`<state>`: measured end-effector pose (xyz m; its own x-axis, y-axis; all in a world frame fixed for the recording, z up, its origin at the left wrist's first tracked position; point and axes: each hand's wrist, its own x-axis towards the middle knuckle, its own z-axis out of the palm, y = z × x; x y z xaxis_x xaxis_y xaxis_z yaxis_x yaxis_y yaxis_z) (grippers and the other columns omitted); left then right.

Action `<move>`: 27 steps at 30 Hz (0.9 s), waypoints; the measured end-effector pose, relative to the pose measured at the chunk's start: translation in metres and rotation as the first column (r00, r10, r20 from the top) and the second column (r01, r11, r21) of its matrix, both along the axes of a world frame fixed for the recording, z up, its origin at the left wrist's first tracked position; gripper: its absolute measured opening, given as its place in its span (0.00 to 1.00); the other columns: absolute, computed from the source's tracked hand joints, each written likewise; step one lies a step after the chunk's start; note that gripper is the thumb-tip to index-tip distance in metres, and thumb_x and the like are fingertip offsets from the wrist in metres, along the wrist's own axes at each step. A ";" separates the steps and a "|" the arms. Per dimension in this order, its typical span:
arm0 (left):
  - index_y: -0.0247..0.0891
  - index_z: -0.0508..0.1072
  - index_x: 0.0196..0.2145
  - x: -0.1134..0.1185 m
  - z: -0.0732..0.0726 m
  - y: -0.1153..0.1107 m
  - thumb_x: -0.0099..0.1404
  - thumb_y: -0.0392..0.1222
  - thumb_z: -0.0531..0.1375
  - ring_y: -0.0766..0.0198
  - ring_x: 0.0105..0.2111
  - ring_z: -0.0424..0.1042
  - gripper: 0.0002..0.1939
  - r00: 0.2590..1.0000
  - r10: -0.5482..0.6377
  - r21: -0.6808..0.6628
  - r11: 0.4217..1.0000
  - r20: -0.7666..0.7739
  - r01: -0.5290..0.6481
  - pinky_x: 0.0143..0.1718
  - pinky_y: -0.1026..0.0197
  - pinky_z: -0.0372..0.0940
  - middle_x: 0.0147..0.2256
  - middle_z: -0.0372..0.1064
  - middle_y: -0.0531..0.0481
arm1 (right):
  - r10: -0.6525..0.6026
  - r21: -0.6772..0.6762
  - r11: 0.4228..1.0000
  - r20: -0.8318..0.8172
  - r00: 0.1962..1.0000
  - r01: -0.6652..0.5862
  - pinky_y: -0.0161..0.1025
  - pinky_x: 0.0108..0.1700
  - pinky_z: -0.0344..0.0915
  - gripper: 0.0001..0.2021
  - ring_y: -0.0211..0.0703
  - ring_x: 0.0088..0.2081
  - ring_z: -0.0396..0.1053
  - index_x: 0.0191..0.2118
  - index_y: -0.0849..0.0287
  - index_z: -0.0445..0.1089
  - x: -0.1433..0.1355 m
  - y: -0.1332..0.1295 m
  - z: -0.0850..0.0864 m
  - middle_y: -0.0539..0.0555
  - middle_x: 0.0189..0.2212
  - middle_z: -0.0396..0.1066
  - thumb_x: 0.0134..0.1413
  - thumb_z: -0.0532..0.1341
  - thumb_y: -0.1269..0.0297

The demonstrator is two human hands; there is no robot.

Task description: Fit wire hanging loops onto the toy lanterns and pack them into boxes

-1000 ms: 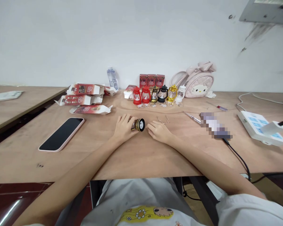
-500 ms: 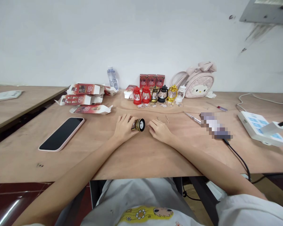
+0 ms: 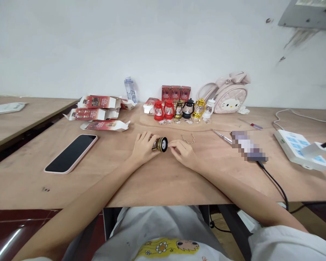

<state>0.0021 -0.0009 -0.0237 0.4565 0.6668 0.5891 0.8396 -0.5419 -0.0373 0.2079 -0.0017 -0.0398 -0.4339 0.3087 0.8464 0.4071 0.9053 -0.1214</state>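
Observation:
My left hand [image 3: 144, 148] is wrapped round a small black-and-gold lantern [image 3: 162, 144] lying on its side, its round base facing right. Close by that base is my right hand [image 3: 183, 151], thumb and fingertips pinched together; whatever they hold, if anything, is too small to make out. Just beyond my right fingers a bent thin wire handle [image 3: 189, 139] lies on the tabletop. Farther back stands a row of small lanterns: red ones [image 3: 168, 110], dark ones [image 3: 188, 108], a gold one [image 3: 199, 108] and a white one [image 3: 208, 109].
To the left are a phone [image 3: 72, 154] and opened red boxes [image 3: 93, 114], with a water bottle [image 3: 130, 90] by the wall. To the right are tweezers [image 3: 221, 136], another phone [image 3: 247, 145], a screwdriver [image 3: 256, 126] and a power strip [image 3: 293, 145]. A pink bag [image 3: 230, 96] leans behind.
My right fingertips have come nearer the lantern's base and pinch more narrowly. The wire handle now shows more fully beyond my right hand. My left hand keeps its hold.

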 end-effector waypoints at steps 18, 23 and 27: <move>0.38 0.69 0.43 0.000 -0.002 0.001 0.59 0.48 0.60 0.54 0.41 0.64 0.16 0.996 -0.083 -0.051 0.995 -0.019 0.082 0.39 0.55 0.55 0.40 0.68 0.43 | -0.065 -0.145 0.987 -0.004 0.998 0.064 0.36 0.36 0.69 0.07 0.38 0.32 0.72 0.35 0.57 0.68 0.002 0.005 -0.004 0.52 0.29 0.74 0.63 0.53 0.66; 0.37 0.69 0.43 0.001 -0.001 0.000 0.59 0.48 0.60 0.53 0.41 0.64 0.16 0.996 -0.091 -0.055 0.994 -0.015 0.090 0.39 0.55 0.56 0.41 0.69 0.42 | -0.030 -0.138 0.990 0.002 1.000 0.030 0.36 0.39 0.70 0.07 0.39 0.34 0.73 0.36 0.57 0.68 0.001 0.003 -0.004 0.52 0.31 0.74 0.63 0.54 0.67; 0.38 0.69 0.42 0.003 0.000 -0.001 0.59 0.47 0.60 0.54 0.40 0.64 0.15 0.995 -0.099 -0.066 0.993 -0.007 0.098 0.39 0.55 0.55 0.41 0.69 0.43 | -0.014 -0.142 0.990 0.024 1.000 0.017 0.36 0.39 0.70 0.07 0.38 0.33 0.73 0.35 0.57 0.69 0.001 0.002 -0.003 0.52 0.31 0.75 0.63 0.54 0.67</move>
